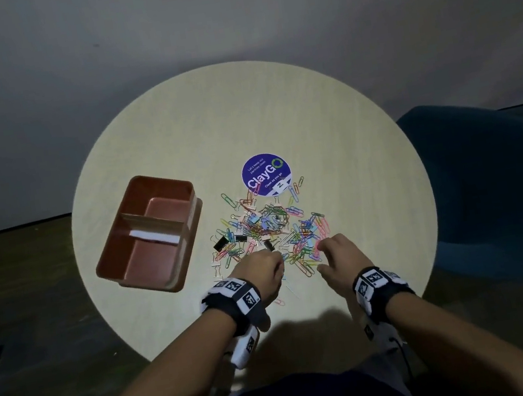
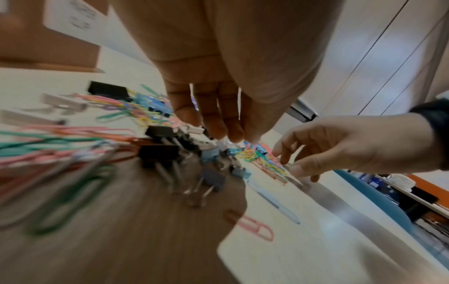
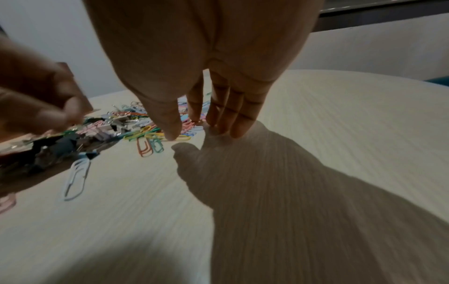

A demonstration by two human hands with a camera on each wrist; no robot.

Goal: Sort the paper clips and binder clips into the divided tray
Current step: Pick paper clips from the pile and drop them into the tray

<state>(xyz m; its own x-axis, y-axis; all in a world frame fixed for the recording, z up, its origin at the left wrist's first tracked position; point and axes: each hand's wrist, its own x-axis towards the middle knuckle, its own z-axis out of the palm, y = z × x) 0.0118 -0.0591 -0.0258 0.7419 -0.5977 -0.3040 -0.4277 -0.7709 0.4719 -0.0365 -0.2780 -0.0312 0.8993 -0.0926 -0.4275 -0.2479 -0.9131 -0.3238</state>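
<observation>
A loose pile of coloured paper clips and small binder clips (image 1: 268, 227) lies mid-table. Left of it stands the brown divided tray (image 1: 162, 183), two compartments, a white strip at the divider. My left hand (image 1: 276, 257) reaches into the pile's near edge; in the left wrist view its fingertips (image 2: 233, 137) hang together just over black binder clips (image 2: 159, 151), with nothing seen between them. My right hand (image 1: 320, 257) is spread at the pile's near right edge, its straight fingers (image 3: 237, 132) touching the table by yellow and pink paper clips (image 3: 155, 135).
The round pale table (image 1: 240, 115) carries a purple round sticker (image 1: 263, 174) behind the pile. A blue chair (image 1: 490, 178) stands at the right. Stray clips lie near my wrists, one pink (image 2: 255, 227) and one white (image 3: 75, 178).
</observation>
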